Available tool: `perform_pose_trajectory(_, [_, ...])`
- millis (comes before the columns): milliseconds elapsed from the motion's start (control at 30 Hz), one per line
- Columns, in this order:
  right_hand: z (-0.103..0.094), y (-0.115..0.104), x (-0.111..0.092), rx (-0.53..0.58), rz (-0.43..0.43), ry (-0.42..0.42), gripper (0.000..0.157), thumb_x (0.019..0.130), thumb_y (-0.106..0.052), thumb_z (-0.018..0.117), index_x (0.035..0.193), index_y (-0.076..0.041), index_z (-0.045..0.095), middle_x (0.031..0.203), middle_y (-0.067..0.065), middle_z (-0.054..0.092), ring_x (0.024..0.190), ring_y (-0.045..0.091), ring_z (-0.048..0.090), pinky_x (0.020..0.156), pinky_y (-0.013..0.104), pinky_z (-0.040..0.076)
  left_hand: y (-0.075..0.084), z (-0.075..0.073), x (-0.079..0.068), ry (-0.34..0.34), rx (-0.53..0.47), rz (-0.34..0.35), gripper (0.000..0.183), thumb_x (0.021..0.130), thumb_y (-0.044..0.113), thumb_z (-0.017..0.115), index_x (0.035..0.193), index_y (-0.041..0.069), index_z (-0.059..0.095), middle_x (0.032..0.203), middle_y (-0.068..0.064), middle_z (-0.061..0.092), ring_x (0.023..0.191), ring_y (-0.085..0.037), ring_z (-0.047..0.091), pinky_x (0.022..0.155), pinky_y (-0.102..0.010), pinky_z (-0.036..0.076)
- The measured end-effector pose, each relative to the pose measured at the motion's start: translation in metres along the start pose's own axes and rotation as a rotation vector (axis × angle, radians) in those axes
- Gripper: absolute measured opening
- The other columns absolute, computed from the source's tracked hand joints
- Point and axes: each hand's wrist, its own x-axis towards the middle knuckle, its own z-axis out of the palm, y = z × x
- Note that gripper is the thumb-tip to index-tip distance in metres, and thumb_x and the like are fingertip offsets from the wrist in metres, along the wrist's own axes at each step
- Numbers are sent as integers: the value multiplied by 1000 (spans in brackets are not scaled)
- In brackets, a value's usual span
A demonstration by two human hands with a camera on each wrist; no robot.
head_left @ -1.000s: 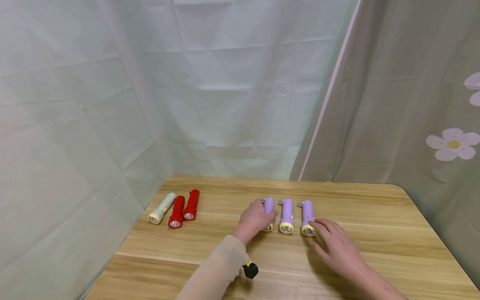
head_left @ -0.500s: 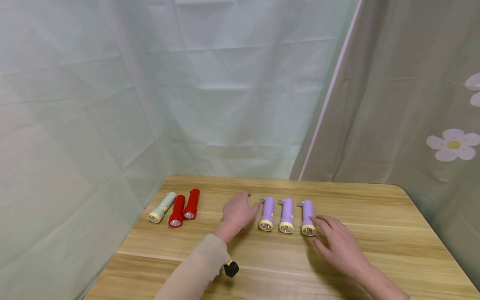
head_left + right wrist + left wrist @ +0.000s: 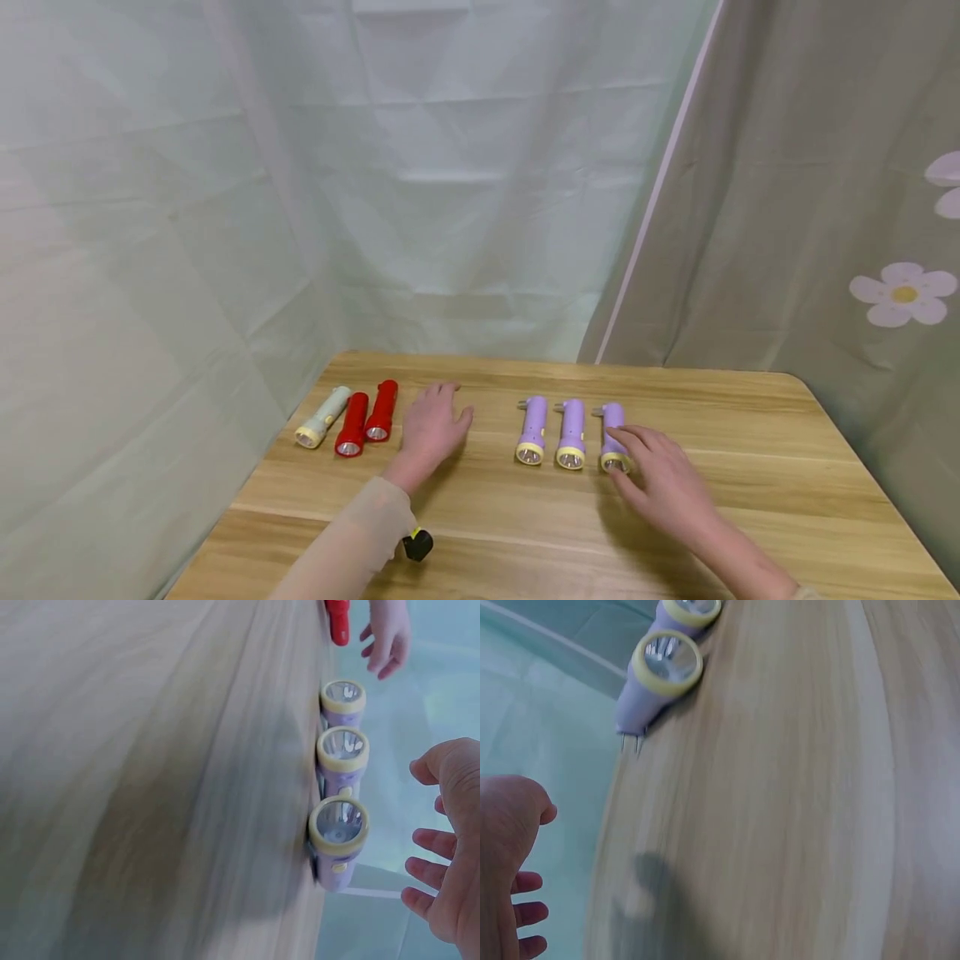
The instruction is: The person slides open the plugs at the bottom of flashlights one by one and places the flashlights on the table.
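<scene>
Three purple flashlights with yellow rims lie in a row: a left one [image 3: 533, 427], a middle one [image 3: 572, 429] and a right one [image 3: 612, 423]. Metal plug prongs stick out near their tails. My right hand [image 3: 667, 483] hovers by the right purple flashlight, fingers loosely spread and holding nothing; the right wrist view shows a gap between them. My left hand [image 3: 432, 429] is over the table, fingers relaxed and nothing in them, just right of two red flashlights, a nearer one [image 3: 352, 425] and a farther one [image 3: 382, 410]. Left of these lies a pale grey-green flashlight [image 3: 323, 417].
The wooden table [image 3: 525, 533] has a far edge close behind the flashlights. A pale curtain [image 3: 465, 208] hangs behind and to the left, and a grey curtain [image 3: 750, 208] with flower prints hangs at the right. A black device [image 3: 417, 544] sits at my left wrist.
My left hand has let go of the left purple flashlight and moved left toward the red ones. My right hand has stayed near the right purple flashlight.
</scene>
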Motion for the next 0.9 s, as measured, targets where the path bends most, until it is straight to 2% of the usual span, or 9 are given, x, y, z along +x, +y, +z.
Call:
perform_pose_trajectory(167, [6,-8,7,8,-26,9,59,85,-23,80,140,-11,60,134,12,63,124,37,56,104,59,40,-24,-7,-6,27,31,2,50,95,40,66,133,8,63,130,-14,63,116,-38,58,94,-53,48])
perform_pose_trajectory(333, [14,-20,17,34,-51,11,59,85,-24,79,139,-11,61,134,12,62,125,37,56,104,58,40,-47,-17,-9,52,70,-24,50,93,39,67,132,8,63,128,-16,63,114,-40,56,90,-56,47])
perform_pose_trajectory(567, [25,-40,30,43,-80,-21,56,86,-26,79,138,-12,62,133,7,63,125,31,57,102,56,44,-78,-31,-8,46,77,-72,52,94,36,66,134,4,60,128,-21,60,115,-45,54,89,-61,44])
perform_pose_trajectory(700, [30,-51,35,41,-80,-52,57,88,-28,78,140,-15,61,134,3,61,127,28,55,104,53,44,-95,-36,-5,46,86,-99,50,95,33,65,133,1,59,122,-22,62,107,-45,56,84,-60,45])
perform_pose_trajectory(900, [41,-65,43,76,-110,-66,57,89,-27,78,141,-16,60,134,4,61,126,27,55,108,52,40,-109,-42,2,10,118,-127,51,97,32,62,135,-2,58,122,-25,63,103,-44,61,80,-60,49])
